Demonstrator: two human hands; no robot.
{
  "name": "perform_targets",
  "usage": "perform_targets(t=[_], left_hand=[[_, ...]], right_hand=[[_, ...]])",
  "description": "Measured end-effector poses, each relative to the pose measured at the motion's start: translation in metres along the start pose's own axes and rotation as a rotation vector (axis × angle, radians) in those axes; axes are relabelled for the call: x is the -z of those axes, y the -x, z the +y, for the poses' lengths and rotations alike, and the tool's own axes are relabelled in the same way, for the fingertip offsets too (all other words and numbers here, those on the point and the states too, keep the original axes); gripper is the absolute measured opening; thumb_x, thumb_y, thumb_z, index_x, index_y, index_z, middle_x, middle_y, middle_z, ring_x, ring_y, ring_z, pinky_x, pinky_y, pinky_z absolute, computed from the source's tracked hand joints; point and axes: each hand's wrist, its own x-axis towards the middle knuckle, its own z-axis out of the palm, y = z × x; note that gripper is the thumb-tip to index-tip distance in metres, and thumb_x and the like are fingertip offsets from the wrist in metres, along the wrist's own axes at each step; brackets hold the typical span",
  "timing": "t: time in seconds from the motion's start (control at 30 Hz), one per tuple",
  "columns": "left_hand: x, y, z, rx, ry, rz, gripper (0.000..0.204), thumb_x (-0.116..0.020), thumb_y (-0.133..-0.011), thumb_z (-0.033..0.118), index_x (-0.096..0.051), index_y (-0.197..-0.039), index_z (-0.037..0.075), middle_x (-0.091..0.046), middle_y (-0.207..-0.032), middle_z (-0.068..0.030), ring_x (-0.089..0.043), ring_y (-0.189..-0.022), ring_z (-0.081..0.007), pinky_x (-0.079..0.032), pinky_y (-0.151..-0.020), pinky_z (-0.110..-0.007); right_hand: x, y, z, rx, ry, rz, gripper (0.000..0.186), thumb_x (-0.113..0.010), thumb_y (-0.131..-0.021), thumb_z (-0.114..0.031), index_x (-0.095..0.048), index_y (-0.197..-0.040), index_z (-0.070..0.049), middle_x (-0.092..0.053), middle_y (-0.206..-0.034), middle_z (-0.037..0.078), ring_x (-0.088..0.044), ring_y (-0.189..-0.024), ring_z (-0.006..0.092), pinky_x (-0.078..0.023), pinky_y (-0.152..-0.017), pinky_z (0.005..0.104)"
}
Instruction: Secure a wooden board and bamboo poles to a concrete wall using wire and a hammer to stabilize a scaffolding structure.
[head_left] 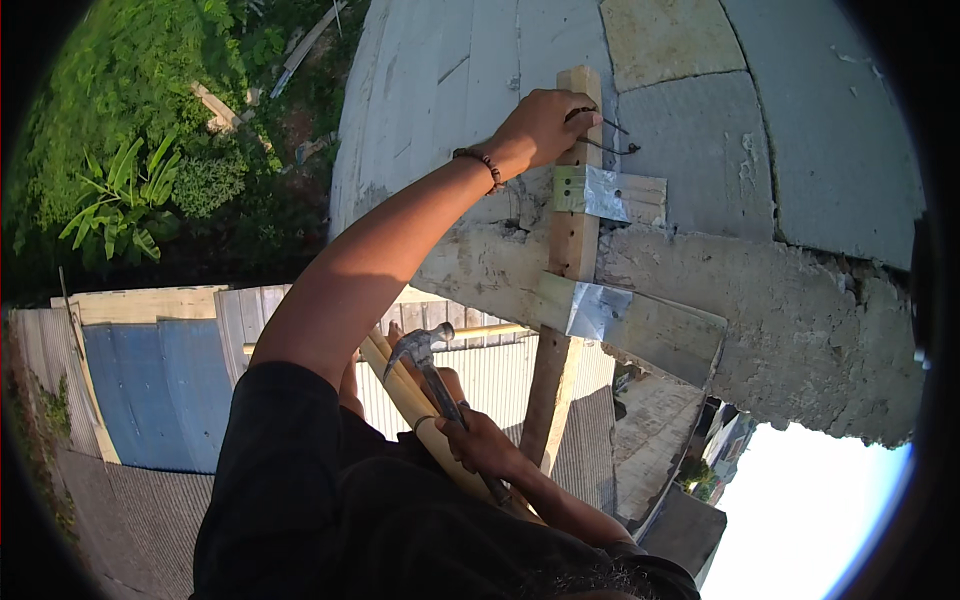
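My left hand (548, 125) is at the top of an upright wooden post (573, 255), its fingers closed on a thin dark bent wire (622, 149). The wire's ends stick out to the right past the post. Below that hand, two shiny metal straps (604, 193) wrap the post, one above the other. Lower down, my right hand (482, 443) grips the dark handle of a claw hammer (420, 345), whose steel head points up and away from me. The hammer lies across a thick bamboo pole (405, 395) close to my body.
A rough concrete ledge (760, 290) runs behind the post, below a grey block wall (690, 150). Corrugated roof sheets (480, 375) lie beneath me, with a blue panel (150, 385) to the left. Green plants (130, 200) grow far below at the left.
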Motion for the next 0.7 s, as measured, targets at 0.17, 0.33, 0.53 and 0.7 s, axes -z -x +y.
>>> perform_targets(t=[0.17, 0.33, 0.53, 0.7], left_hand=[[-0.004, 0.001, -0.003, -0.068, 0.036, 0.092, 0.031, -0.06, -0.096, 0.034, -0.072, -0.103, 0.007, -0.07, -0.087, -0.0193, -0.067, -0.08, -0.0355, -0.053, -0.074, -0.042], [-0.002, 0.002, -0.01, 0.004, 0.148, 0.033, 0.033, -0.064, -0.094, 0.038, -0.074, -0.105, 0.008, -0.073, -0.091, -0.0165, -0.069, -0.083, -0.0283, -0.054, -0.075, -0.037], [0.001, -0.001, -0.01, 0.134, 0.34, -0.013, 0.039, -0.073, -0.087, 0.041, -0.076, -0.105, 0.006, -0.075, -0.095, -0.0096, -0.07, -0.085, -0.0184, -0.055, -0.078, -0.032], [-0.01, 0.007, -0.001, 0.143, 0.36, 0.101, 0.043, -0.073, -0.088, 0.041, -0.075, -0.104, 0.002, -0.073, -0.087, -0.0085, -0.064, -0.079, -0.0115, -0.051, -0.072, -0.028]], right_hand=[[0.016, 0.02, -0.016, 0.015, 0.032, -0.028, 0.038, -0.051, -0.101, -0.043, -0.047, -0.087, -0.007, -0.05, -0.064, 0.001, -0.047, -0.052, 0.0094, -0.042, -0.048, 0.0281], [0.035, 0.055, -0.027, 0.11, 0.13, 0.006, 0.041, -0.051, -0.101, -0.046, -0.049, -0.09, -0.006, -0.048, -0.064, -0.001, -0.046, -0.054, 0.0078, -0.041, -0.051, 0.027], [0.052, 0.099, -0.042, 0.477, -0.116, 0.109, 0.058, -0.039, -0.102, -0.056, -0.059, -0.106, -0.001, -0.047, -0.056, -0.001, -0.042, -0.048, 0.0071, -0.034, -0.047, 0.0261], [0.055, 0.098, -0.063, 0.677, -0.041, 0.427, 0.058, -0.036, -0.105, -0.05, -0.058, -0.108, 0.004, -0.046, -0.057, 0.0, -0.041, -0.047, 0.0081, -0.035, -0.047, 0.0246]])
